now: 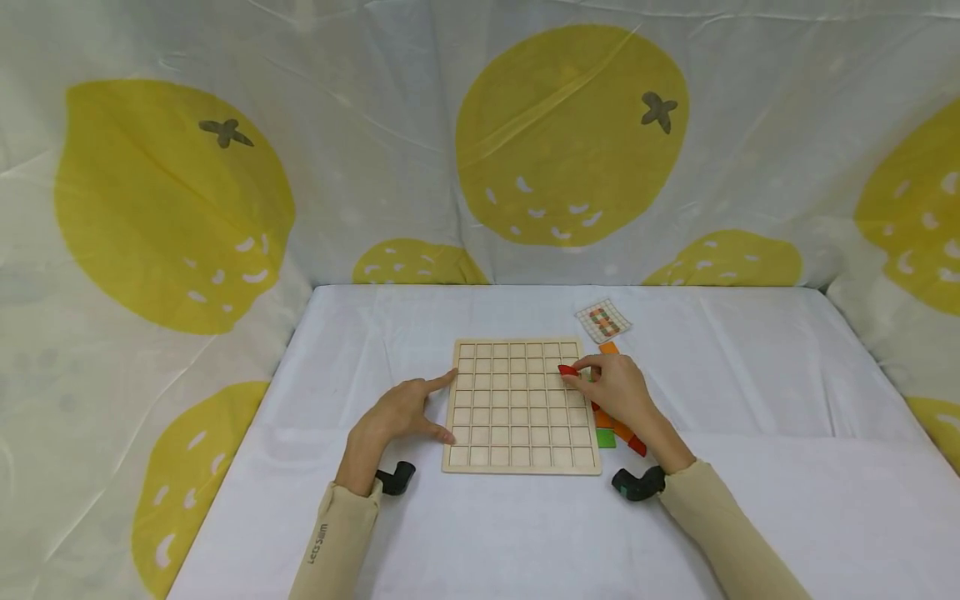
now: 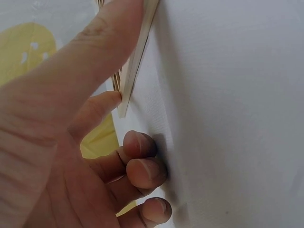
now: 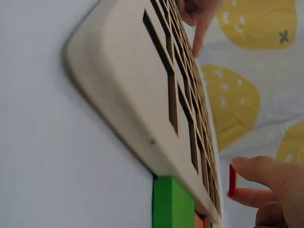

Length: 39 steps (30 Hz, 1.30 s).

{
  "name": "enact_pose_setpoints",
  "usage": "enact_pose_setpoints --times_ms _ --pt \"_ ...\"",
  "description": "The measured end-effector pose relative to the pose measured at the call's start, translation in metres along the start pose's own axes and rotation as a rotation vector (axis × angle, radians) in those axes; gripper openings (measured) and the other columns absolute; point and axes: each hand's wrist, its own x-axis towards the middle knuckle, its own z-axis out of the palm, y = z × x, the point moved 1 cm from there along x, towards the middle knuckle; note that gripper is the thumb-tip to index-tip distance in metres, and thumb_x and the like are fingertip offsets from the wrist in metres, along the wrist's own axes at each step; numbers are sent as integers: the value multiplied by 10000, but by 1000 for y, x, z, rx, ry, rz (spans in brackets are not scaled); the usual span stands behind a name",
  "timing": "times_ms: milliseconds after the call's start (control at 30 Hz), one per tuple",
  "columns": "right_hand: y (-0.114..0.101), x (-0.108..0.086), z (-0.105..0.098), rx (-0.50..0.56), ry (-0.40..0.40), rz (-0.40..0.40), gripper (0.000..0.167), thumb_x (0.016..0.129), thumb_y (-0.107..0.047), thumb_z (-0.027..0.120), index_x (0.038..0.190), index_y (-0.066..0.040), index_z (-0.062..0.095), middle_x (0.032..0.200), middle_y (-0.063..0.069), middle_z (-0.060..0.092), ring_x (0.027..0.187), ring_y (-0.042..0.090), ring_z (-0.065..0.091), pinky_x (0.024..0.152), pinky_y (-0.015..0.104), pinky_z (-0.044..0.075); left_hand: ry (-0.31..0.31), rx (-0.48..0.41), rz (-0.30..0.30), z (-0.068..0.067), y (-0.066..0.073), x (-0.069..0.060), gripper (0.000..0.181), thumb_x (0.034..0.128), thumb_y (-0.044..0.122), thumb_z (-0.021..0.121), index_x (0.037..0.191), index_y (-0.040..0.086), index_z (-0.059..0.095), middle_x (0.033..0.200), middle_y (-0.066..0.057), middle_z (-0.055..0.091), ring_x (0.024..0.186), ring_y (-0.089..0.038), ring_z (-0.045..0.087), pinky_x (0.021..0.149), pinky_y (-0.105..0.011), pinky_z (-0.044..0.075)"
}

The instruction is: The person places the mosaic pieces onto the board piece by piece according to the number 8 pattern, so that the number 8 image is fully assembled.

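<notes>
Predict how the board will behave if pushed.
The board would probably stay stiff, as it looks like wood. Lying flat and wide, it should slide rather than tip. The creased cloth beneath might drag or bunch.

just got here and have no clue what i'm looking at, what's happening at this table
A person is working with a gridded wooden board. Their right hand pinches a small red tile between the fingers, held up off the board near its far right corner. Their left hand touches the board's left edge with thumb and index finger. More tiles in green, orange and red lie along the board's right side, and a patterned card lies beyond them.
</notes>
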Motion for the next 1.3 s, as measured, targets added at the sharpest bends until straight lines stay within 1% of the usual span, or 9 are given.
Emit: enact_pose_setpoints --times_ms 233,367,500,633,733,933,1033,1200,1300 --pt "-19 19 17 -65 -22 9 316 894 -350 819 1005 -54 820 538 -52 372 487 95 266 481 233 177 4 -15 7 0 0 0 1160 626 410 972 1609 237 380 1477 -225 567 1336 -296 553 1125 -499 445" --pt "-25 25 23 -91 -34 5 299 889 -342 824 989 -61 822 524 -31 430 470 110 319 472 241 200 2 -10 13 0 1 1 1164 624 419 971 1610 236 379 1352 -198 640 1210 -265 588 1075 -481 474" --pt "-27 29 26 -107 -39 3 279 888 -329 824 986 -67 822 543 -12 478 477 119 344 474 248 215 4 -8 21 0 0 2 1167 620 424 973 1608 233 384 1157 -113 673 1030 -214 555 985 -437 493" --pt "-25 31 26 -77 -62 -1 299 884 -313 824 1054 -67 808 571 -7 487 475 121 344 477 250 216 -1 -12 22 -1 0 2 1168 620 420 974 1609 230 382 936 -40 577 923 -193 508 884 -389 462" --pt "-22 31 26 -22 -88 -6 304 900 -287 814 1118 -75 799 558 -24 452 452 110 323 469 242 206 -3 -14 15 -1 1 2 1169 621 415 974 1610 233 378 901 -36 545 920 -198 499 879 -387 451" --pt "-18 32 27 54 -101 -12 236 919 -224 799 1102 -74 810 525 -48 354 442 90 259 466 227 192 -4 -14 1 -2 1 1 1172 616 412 976 1610 245 378 889 -41 524 891 -192 488 849 -375 439" --pt "-17 34 27 94 -98 0 228 904 -207 814 1086 -71 815 535 -45 367 455 94 273 474 227 202 -7 -18 -1 -2 1 0 1171 617 409 976 1610 246 378 886 -47 524 878 -192 485 833 -371 431" --pt "-16 38 27 146 -98 42 218 877 -203 838 1062 -90 829 560 -28 438 472 96 307 483 233 222 -8 -26 -3 -1 1 0 1168 625 402 977 1612 246 372 1116 -97 642 999 -216 510 931 -408 463" --pt "-16 39 29 159 -106 57 214 869 -208 845 1051 -95 834 584 16 502 484 98 349 491 235 257 -8 -33 -5 -1 0 1 1167 626 399 978 1612 247 372 1174 -102 646 1024 -217 510 956 -412 465"
